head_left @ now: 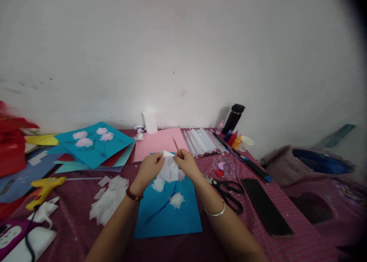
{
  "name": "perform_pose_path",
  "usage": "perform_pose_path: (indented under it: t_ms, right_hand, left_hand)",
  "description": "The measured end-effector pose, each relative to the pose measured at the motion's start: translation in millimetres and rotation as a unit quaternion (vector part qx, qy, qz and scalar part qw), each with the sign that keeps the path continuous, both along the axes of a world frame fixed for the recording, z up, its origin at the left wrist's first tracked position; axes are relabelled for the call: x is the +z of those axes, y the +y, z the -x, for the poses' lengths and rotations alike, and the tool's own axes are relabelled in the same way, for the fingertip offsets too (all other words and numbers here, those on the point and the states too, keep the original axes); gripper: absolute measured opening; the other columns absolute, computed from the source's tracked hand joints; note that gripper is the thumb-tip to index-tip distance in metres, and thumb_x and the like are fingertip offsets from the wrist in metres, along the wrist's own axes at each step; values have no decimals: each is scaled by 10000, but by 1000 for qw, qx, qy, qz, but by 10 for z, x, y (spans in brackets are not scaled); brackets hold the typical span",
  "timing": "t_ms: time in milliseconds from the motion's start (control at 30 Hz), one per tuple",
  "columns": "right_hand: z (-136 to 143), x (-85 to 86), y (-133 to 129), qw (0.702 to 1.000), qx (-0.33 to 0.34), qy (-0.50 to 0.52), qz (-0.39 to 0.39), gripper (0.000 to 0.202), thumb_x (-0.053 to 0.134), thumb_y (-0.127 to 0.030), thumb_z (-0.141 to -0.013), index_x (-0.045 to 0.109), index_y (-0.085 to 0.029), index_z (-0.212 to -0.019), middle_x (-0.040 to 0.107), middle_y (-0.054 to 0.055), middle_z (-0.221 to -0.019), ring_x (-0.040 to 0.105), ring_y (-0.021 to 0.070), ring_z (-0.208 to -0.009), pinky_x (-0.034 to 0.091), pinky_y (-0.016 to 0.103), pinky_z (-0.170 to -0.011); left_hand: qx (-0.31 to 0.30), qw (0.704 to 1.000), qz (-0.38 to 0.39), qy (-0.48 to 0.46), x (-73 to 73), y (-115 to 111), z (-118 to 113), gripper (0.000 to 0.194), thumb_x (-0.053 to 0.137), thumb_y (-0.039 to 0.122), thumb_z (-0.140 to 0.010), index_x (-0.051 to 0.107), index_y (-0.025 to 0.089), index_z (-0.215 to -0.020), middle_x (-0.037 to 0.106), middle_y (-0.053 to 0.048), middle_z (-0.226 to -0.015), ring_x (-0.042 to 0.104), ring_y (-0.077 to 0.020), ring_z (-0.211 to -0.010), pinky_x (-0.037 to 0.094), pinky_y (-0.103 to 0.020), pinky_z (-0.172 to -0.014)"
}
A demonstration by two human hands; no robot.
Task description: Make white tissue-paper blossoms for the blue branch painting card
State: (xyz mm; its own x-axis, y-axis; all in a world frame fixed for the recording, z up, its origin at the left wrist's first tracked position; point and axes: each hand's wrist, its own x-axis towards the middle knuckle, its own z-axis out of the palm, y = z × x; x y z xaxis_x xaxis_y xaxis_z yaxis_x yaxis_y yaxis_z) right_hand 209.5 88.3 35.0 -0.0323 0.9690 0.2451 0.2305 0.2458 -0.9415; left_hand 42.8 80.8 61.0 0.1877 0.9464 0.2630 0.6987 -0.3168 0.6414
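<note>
- Above the blue sheet [183, 223], the person's left hand [151, 165] and right hand [187, 163] hold a thin white tissue [168, 172] between them.
- Left fingers are pinched narrow on one upper edge of the tissue; a beaded bracelet [134, 195] circles that wrist.
- Right fingers are closed on the opposite edge and on a slim brown stick [175, 143], which points up and away; a silver bangle [215, 213] is on that arm.
- On the blue sheet, below the hands, are fluffy white puffs [176, 200] and a dark painted branch [159, 212].
- To the left on the tabletop [76, 204], a loose heap of white tissue pieces [111, 201] lies near the left forearm, with a yellow glue gun [44, 189] farther out.
- Right of the sheet, black-handled scissors [229, 189] lie beside a dark phone-like slab [266, 206].
- Beyond the hands, a pink sheet [159, 139] lies next to translucent white strips [200, 139].
</note>
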Motion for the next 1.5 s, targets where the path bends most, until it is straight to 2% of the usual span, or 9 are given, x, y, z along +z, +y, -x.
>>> perform_pose_path:
  t_ms: [167, 333, 500, 600, 833, 1067, 1300, 1400, 1500]
  right_hand:
    - [21, 15, -34, 1000, 13, 1, 6, 97, 557, -273, -677, 513, -203, -727, 420, -70, -593, 390, 107, -549, 316, 222, -510]
    - [-20, 5, -2, 999, -32, -4, 0, 89, 522, -243, -672, 454, -209, -627, 383, -65, -578, 368, 112, -561, 288, 235, -528]
    - [0, 36, -29, 999, -34, -7, -1, 115, 521, -254, -675, 431, -214, -616, 372, -68, -567, 356, 113, -554, 281, 236, -526]
    - [46, 76, -89, 1000, -19, -14, -3, 128, 536, -258, -677, 438, -213, -608, 377, -67, -558, 363, 115, -557, 281, 238, -534]
    - [12, 41, -59, 999, -53, 11, -5, 148, 535, -277, -708, 430, -216, -623, 367, -65, -572, 355, 112, -545, 280, 240, -523]
    - [-35, -69, 37, 994, -90, 66, -7, 173, 506, -330, -760, 388, -230, -682, 347, -73, -569, 360, 113, -523, 298, 236, -508]
    - [-90, -74, 75, 985, -140, 100, -18, 144, 457, -351, -797, 387, -232, -759, 326, -67, -623, 343, 116, -540, 295, 238, -504]
    - [-105, -44, 73, 988, -119, 102, -12, 108, 458, -326, -780, 415, -227, -774, 354, -67, -620, 356, 114, -533, 304, 233, -498]
    - [-100, -2, 51, 994, -72, 83, -6, 119, 560, -283, -700, 499, -208, -770, 445, -60, -640, 404, 114, -571, 326, 228, -527]
  left_hand:
    - [-19, 1000, 10, -19, -16, -27, -44, 260, 466, 270, -789, 399, 202, -547, 428, 32, -520, 385, -136, -520, 190, -269, -543]
    - [-40, 999, 25, -3, 48, -66, -39, 250, 487, 209, -739, 384, 200, -512, 413, 36, -489, 384, -134, -504, 189, -270, -538]
    - [14, 1000, 25, 2, 90, -102, -38, 83, 578, 251, -715, 543, 208, -653, 535, 14, -568, 452, -156, -549, 199, -263, -558]
    - [45, 999, 18, -3, 80, -123, -71, 117, 625, 319, -713, 584, 213, -743, 577, -9, -617, 475, -171, -577, 194, -262, -563]
    - [76, 997, -17, -20, 126, -107, -9, 298, 518, 241, -783, 372, 205, -526, 394, 17, -506, 344, -150, -520, 139, -297, -569]
    - [59, 989, 11, -134, 79, -25, 69, 320, 527, 345, -810, 412, 197, -551, 420, 31, -505, 414, -130, -510, 230, -263, -524]
    - [47, 944, 67, -319, -124, 44, -53, 311, 515, 451, -818, 534, 180, -666, 514, 23, -536, 543, -138, -497, 386, -231, -465]
    - [39, 930, 75, -358, -150, 47, -78, 291, 557, 431, -795, 586, 164, -683, 565, 12, -572, 546, -136, -522, 399, -226, -473]
    - [5, 922, 81, -380, -126, 21, -104, 217, 638, 360, -741, 645, 150, -687, 679, -39, -794, 612, -162, -708, 455, -229, -591]
